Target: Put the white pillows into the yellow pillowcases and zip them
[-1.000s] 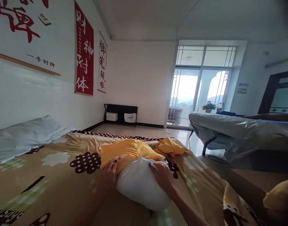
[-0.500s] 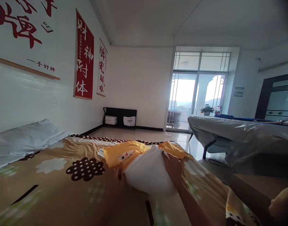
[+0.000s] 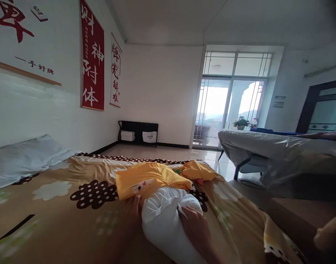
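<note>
A plump white pillow (image 3: 164,223) is bunched and folded in front of me on the bed. My right hand (image 3: 195,223) has its fingers closed on a pinch of the pillow's top. At the pillow's left, my left hand (image 3: 133,207) grips the near edge of a yellow pillowcase (image 3: 148,174) printed with a cartoon face. The pillowcase lies flat just beyond the pillow, whose far end meets its near edge; whether any of the pillow is inside I cannot tell. A second piece of yellow cloth (image 3: 199,171) lies crumpled to the right.
Beneath everything is a tan patterned bedspread (image 3: 96,234). A grey-white pillow (image 3: 33,159) rests at the left by the wall. A plastic-covered table (image 3: 267,146) stands at the right, with a person's arm (image 3: 322,135) over it. Another blurred body part (image 3: 330,234) shows at the right edge.
My right hand has brought the white pillow's end down and nearer to me, folding it over. More of the yellow cloth now shows. My view has tilted slightly downward.
</note>
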Demonstrator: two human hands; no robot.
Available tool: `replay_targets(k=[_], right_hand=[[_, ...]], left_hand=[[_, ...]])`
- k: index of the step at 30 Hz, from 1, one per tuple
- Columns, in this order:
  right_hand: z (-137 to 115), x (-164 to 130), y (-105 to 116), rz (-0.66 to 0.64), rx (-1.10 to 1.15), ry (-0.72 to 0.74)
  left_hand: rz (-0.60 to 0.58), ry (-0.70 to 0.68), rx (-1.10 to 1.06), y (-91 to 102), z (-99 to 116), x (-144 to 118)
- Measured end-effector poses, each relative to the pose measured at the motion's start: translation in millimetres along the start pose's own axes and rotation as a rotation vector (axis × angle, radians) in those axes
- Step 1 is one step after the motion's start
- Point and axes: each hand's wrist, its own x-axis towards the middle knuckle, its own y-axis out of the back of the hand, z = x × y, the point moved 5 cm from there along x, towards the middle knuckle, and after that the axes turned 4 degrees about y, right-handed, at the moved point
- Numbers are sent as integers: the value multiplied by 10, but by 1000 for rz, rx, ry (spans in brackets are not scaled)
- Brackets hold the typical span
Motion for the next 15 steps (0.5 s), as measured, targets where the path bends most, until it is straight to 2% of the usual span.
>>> replay_targets(k=[3, 5, 6, 8, 10, 12, 15], right_hand=[[-61, -40, -2, -1, -34, 35], [-144, -70, -13, -16, -58, 67], [-197, -81, -18, -27, -72, 81], [-321, -85, -17, -49, -94, 114], [-455, -59, -4, -71, -103, 143], [-581, -11, 11, -102, -98, 161], [-755, 62, 26, -157, -88, 156]], left_hand=[[31, -183, 148, 113, 99, 104], [-76, -263, 250, 162, 268, 209], [-161, -247, 279, 171, 348, 266], [-331, -102, 278, 166, 458, 362], [-448, 119, 175, 140, 482, 403], [-485, 280, 12, 109, 452, 388], [-480, 334, -222, 108, 366, 315]])
